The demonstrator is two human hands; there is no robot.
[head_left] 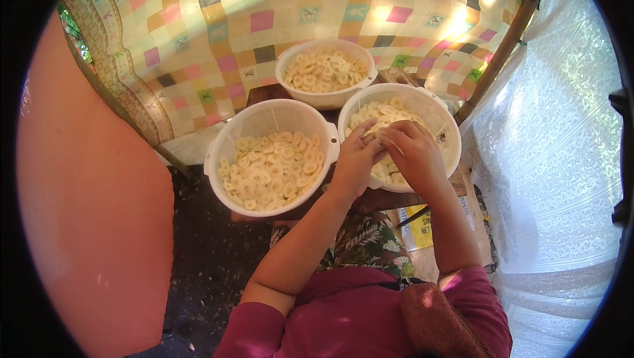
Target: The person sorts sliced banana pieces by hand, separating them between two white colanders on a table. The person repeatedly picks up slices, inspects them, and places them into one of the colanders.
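Note:
Both my hands meet over the right white plastic colander (444, 117), which holds pale round banana slices (391, 108). The fingers of my left hand (357, 157) are drawn together. My right hand (419, 157) is bent in against them, its fingertips pinched. Whatever lies between the fingertips is too small and covered to make out. To the left, a second white colander (228, 130) holds more banana slices (269, 168), spread over its bottom. Behind these two stands a third white colander (323, 98), well filled with slices (325, 71).
The colanders rest on a low wooden table (259, 94). A patterned checked sheet (238, 34) hangs behind it. White lace cloth (555, 160) hangs at the right beside a bamboo pole (505, 44). A pinkish-orange panel (99, 193) fills the left, next to dark ground (208, 246).

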